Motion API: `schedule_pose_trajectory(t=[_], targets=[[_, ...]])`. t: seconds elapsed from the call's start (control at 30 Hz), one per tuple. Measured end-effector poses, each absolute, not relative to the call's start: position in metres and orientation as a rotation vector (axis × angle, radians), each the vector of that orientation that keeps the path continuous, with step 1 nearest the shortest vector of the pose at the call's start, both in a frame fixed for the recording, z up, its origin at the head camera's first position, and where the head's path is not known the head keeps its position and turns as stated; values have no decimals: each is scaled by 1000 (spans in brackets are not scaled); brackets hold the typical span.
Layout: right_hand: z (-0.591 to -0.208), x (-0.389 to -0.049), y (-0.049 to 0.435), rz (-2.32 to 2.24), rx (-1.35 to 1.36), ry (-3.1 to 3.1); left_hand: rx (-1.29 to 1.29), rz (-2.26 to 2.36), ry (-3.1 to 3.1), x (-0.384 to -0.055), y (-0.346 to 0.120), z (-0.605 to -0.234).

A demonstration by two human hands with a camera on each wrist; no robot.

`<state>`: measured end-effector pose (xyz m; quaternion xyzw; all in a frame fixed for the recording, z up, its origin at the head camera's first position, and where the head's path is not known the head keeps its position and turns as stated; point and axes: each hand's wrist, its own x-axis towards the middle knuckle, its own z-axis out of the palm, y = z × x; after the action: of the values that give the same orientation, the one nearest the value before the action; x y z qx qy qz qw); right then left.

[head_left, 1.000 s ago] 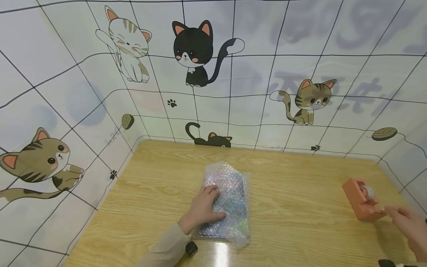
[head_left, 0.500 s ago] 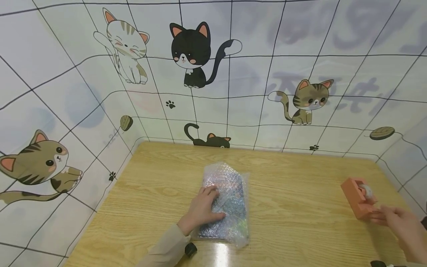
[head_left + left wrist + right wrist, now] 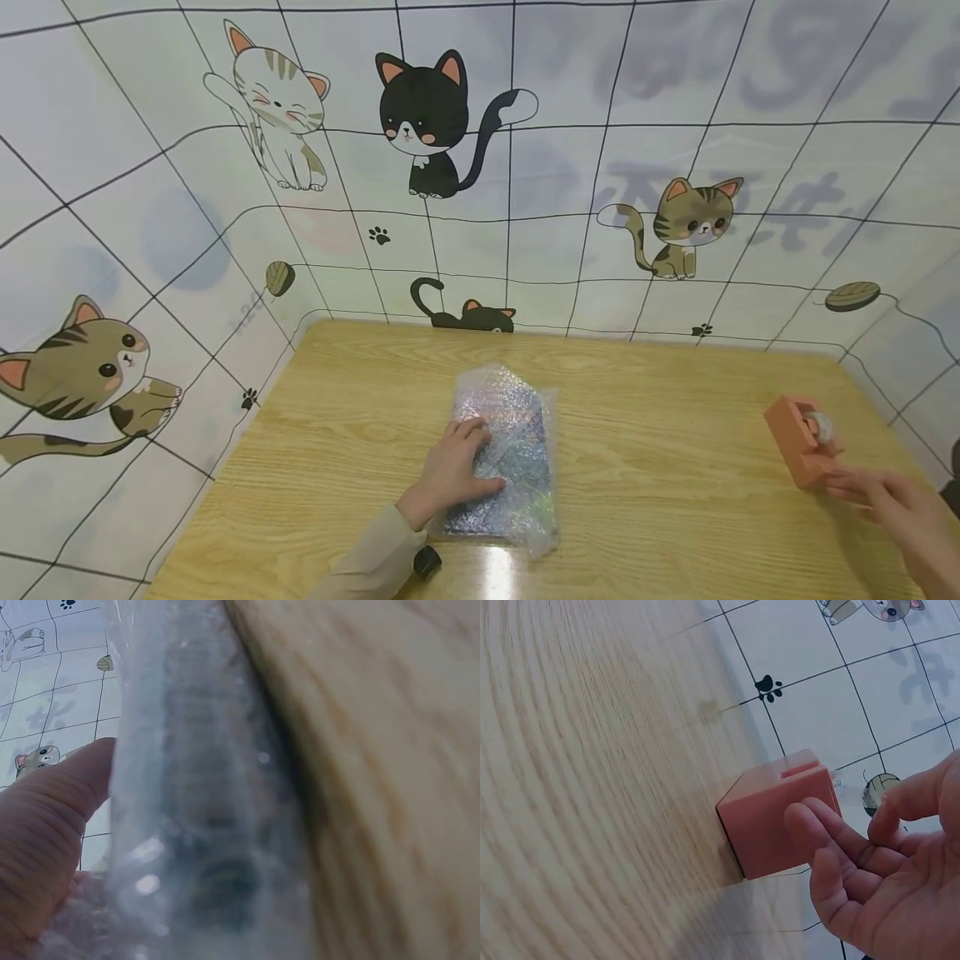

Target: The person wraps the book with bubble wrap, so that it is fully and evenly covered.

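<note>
My left hand rests on a bubble-wrapped package, thumb spread from the fingers. The thing inside is flat, rectangular and bluish, with its kind blurred by the wrap. In the left wrist view, the thumb shows beyond the package's thick wrapped edge. My right hand is at the front of a coral-pink tape dispenser, which holds a roll of clear tape. In the right wrist view, fingertips overlap the dispenser and the thumb is bent toward the index finger; I cannot tell whether tape is between them.
The wooden table reaches back to a cloth wall printed with cats and grid lines. The cloth also stands along the left and right sides. A small black object is by the left sleeve.
My right hand has shifted left relative to the tape dispenser, its fingertips now lower along the front. My left hand stays on the package. The whole head view has drifted slightly.
</note>
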<state>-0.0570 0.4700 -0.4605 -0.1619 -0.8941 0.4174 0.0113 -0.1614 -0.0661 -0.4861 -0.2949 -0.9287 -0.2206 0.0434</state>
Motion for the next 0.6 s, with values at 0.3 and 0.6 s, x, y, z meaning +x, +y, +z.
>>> schedule_pose_trajectory(t=[0.3, 0.6], targets=[[-477, -48, 476, 1576, -308, -2644, -896, -673, -2845, -161, -66, -487], [-486, -57, 478, 1388, -902, -2863, -909, -674, -2822, -160, -66, -486]])
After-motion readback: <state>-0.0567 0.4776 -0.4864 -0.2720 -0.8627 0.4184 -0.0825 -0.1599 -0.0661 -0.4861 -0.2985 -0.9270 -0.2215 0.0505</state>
